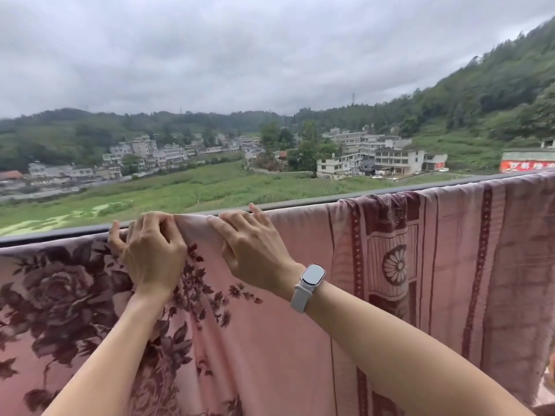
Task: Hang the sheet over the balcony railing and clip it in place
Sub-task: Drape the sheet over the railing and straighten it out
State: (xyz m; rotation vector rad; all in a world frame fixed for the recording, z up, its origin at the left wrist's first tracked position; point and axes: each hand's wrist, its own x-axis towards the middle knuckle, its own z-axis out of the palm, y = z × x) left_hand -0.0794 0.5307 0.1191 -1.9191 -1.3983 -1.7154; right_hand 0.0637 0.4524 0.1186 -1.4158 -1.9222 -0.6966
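Note:
A pink sheet with dark red flowers and striped borders hangs over the dark balcony railing, which runs from lower left to upper right. My left hand curls over the rail's top and grips the sheet's fold. Just to its right, my right hand, with a white watch on the wrist, lies on the same fold with curled fingers pinching the cloth. A bunched part of the sheet sits on the rail further right. No clip is visible.
Beyond the railing lie green fields, a village of white buildings and wooded hills under a grey sky. The sheet covers everything below the rail, so the balcony floor is hidden.

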